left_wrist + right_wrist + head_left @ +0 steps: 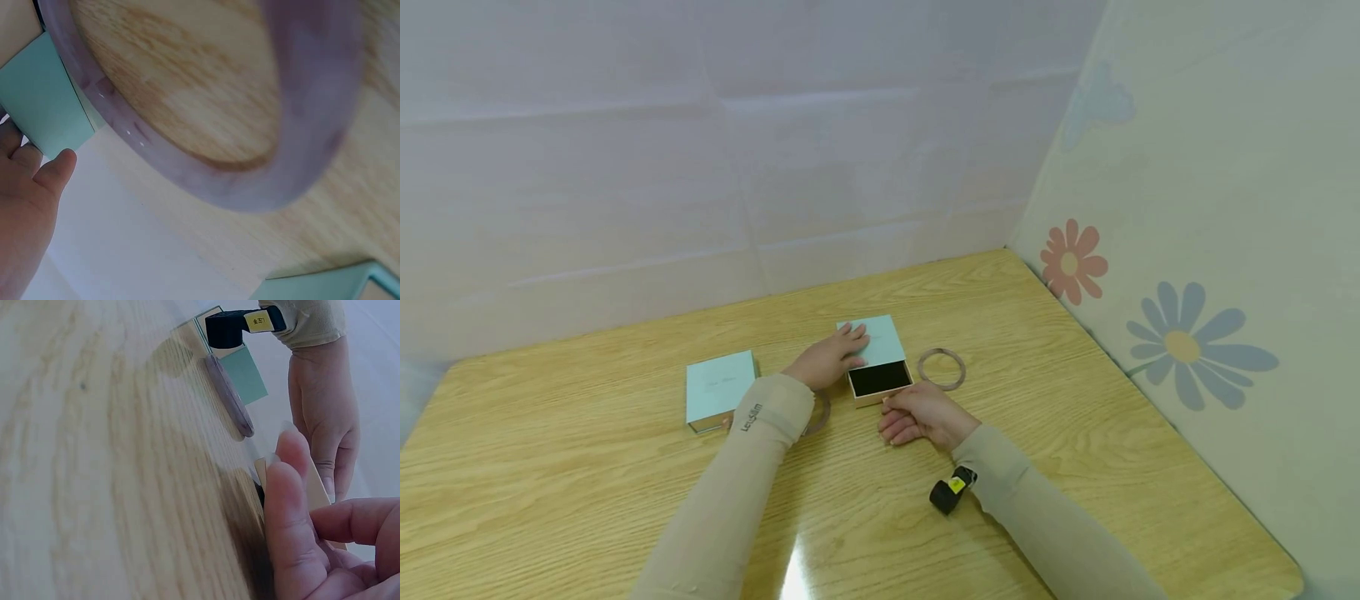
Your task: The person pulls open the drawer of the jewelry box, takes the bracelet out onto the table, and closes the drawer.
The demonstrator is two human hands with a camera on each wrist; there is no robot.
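A pale mint box [883, 337] lies on the table with its drawer [871, 401] partly pulled out, showing a black inside. My left hand [827, 360] rests flat on the box's cover, fingers extended, as the left wrist view also shows. At the drawer's front right corner, my right hand [925, 414] has its fingers curled and pinches the edge between thumb and fingers. A purplish bangle [962, 367] lies right of the box. Another bangle [231, 190], large in the left wrist view, is partly hidden by my left wrist in the head view.
A second mint box [721, 385], closed, sits to the left on the wooden table [587, 467]. A pale cloth wall [625, 167] stands behind the table, and a flower-patterned one [1195, 208] along the right. A black wrist camera [950, 492] is strapped to my right wrist.
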